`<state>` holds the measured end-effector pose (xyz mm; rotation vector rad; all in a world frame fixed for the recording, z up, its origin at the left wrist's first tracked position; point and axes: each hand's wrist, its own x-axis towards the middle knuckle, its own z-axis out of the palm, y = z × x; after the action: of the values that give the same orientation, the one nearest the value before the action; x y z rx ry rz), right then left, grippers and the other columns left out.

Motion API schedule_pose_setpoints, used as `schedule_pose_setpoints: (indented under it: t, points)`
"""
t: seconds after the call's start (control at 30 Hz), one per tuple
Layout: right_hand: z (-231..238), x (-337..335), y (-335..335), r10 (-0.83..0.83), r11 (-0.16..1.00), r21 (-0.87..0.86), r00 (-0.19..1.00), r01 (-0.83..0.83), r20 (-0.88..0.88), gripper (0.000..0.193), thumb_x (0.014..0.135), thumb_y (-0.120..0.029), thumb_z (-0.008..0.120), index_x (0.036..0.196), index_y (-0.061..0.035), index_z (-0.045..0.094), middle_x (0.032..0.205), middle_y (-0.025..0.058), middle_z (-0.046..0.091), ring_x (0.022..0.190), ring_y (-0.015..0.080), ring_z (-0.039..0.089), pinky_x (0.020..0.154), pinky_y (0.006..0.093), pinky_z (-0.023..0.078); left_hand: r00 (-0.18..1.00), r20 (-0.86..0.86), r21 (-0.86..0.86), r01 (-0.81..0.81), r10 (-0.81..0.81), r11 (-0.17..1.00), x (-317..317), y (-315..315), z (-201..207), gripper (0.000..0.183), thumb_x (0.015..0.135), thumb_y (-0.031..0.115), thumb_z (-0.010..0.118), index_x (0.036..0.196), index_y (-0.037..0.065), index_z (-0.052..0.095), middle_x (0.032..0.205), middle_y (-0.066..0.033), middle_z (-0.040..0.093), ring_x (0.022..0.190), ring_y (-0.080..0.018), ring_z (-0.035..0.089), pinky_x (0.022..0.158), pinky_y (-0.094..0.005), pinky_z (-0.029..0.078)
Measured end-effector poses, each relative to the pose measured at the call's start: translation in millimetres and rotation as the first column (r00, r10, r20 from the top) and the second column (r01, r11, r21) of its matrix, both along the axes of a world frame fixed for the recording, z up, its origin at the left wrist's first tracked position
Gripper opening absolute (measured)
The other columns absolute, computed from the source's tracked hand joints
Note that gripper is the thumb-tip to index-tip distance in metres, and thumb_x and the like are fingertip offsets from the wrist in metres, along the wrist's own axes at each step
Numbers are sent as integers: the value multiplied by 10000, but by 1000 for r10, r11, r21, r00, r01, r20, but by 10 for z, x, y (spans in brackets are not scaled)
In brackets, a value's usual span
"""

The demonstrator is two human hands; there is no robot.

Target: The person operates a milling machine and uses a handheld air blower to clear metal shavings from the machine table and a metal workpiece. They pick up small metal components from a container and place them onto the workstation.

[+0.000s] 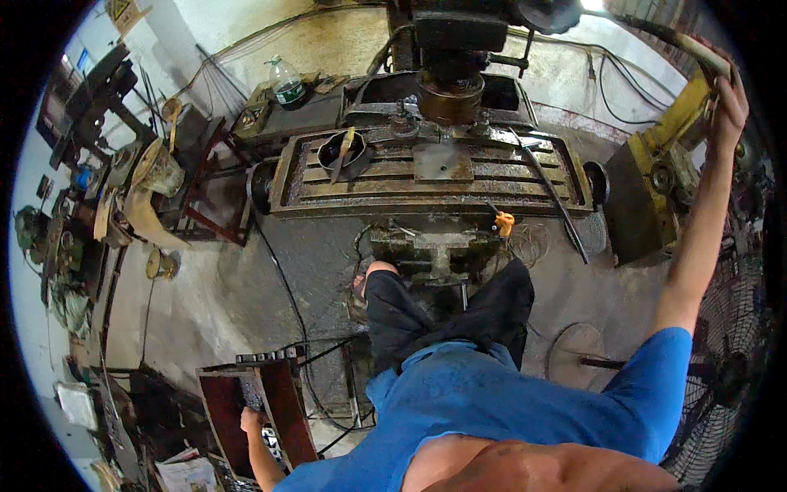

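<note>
High at the right, my right hand (728, 111) is closed around the end of a long pale lever (693, 47), with that arm stretched far up. My left hand (252, 421) reaches down into a dark red box (223, 410) at the lower left. Small metal parts (252, 392) lie in it beside the hand. Its fingers look curled, and whatever they hold is hidden. In front of me stands a milling machine with a slotted table (361, 190). A flat metal plate (443, 162) sits on that table, below the dark round spindle head (450, 97).
On the machine table stand a round bowl (341, 152) with a brush across it and a long dark bar (551, 193) sticking out over the front edge. An orange air gun (503, 223) hangs at the front. A fan (725, 385) is close at my right; cables (283, 283) cross the floor.
</note>
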<state>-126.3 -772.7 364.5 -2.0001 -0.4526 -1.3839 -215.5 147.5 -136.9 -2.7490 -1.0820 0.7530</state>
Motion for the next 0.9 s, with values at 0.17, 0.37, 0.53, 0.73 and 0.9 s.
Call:
schedule_pose_setpoints:
  t: [0.17,0.37,0.53,0.73,0.9]
  points:
    - [-1323,-351,490,-122,989,105,973,103,197,371,720,29,414,1072,92,512,1010,179,567,921,266,567,842,338,443,968,250,11,17,-19,1000,-82,9,40,362,583,208,697,853,11,557,934,-182,608,883,-345,591,744,-427,477]
    - [-3991,-207,763,277,837,446,458,316,-844,396,639,-155,598,968,67,592,861,102,634,713,140,574,629,258,451,268,605,-782,18,750,624,136,51,354,227,768,235,611,673,44,535,520,-3,462,392,-110,400,362,-269,290]
    - [-5240,402,899,467,553,613,398,564,-789,376,661,-145,576,992,31,573,825,62,589,729,163,535,640,286,420,23,229,-930,302,973,212,204,122,676,177,778,264,608,764,105,531,555,13,457,395,-106,351,369,-240,296]
    - [-5307,414,1223,444,669,661,531,340,-722,269,606,-148,593,826,3,561,573,7,477,500,134,470,464,308,387,163,140,-865,500,977,40,424,106,748,192,763,267,603,872,115,562,747,-22,542,590,-142,474,507,-262,383]
    - [-3956,118,1150,357,826,560,831,-67,-426,399,578,-117,553,957,6,545,865,54,564,574,158,539,548,313,453,100,129,-865,499,987,63,585,-215,926,171,780,236,583,869,93,555,766,-17,552,586,-134,484,490,-256,390]
